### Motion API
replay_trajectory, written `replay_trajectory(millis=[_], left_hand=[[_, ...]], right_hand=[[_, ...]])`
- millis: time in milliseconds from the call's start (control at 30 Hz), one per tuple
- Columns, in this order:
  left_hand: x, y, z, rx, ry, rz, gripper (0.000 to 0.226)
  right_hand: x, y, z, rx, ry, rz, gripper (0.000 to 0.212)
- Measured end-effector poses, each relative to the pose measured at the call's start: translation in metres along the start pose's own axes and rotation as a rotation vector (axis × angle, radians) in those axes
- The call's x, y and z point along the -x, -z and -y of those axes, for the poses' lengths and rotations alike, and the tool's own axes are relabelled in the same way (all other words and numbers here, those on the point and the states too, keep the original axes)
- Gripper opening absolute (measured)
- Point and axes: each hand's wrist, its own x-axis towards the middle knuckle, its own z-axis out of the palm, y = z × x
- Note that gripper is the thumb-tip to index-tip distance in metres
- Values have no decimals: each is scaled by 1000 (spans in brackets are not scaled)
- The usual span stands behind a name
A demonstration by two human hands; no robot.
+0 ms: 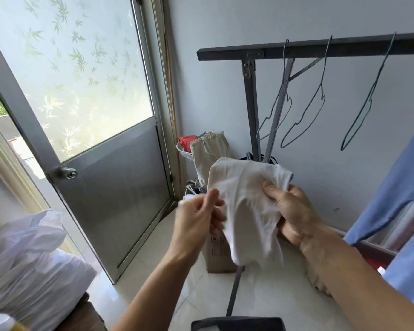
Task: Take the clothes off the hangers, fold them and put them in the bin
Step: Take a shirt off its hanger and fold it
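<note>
Roughly mid-task: white garment [244,206] is off its hanger, held in the air between both hands, fold not finished. Right hand [294,211] clamps one side, thumb over the cloth; left hand [198,216], blurred, pinches the opposite edge. Three wire hangers [305,115] hang bare on the rack [320,47]. Blue garment [397,182] at right looks still pending. Bin: can't identify it.
</note>
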Motion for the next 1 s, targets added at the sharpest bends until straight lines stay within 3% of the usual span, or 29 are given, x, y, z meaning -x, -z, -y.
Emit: replay_trajectory(millis=[67, 167, 333, 467, 600, 733, 867, 933, 1000], left_hand=[[10, -13, 2, 69, 196, 122, 50], [12, -22, 7, 216, 337, 177, 52], [11, -28, 8, 682, 417, 31, 59], [7, -29, 9, 894, 384, -82, 94], [5, -28, 12, 931, 381, -154, 67], [9, -24, 11, 992, 359, -111, 60], [13, -20, 6, 1029, 359, -42, 32], [15, -18, 4, 1020, 357, -5, 28], [16, -18, 3, 1002, 350, 23, 32]], right_hand=[[2, -5, -3, -4, 1, 22, 14], [7, -10, -8, -44, -24, 70, 16], [17, -14, -19, -139, -131, 112, 19], [25, -15, -30, -153, -154, 111, 24], [30, -14, -35, -153, -138, 115, 24], [31, -14, -38, -117, -124, 68, 21], [29, -9, -39, 21, -120, -71, 25], [25, -2, -38, 34, -116, -103, 23], [22, 2, -34, -37, -114, -34, 23]])
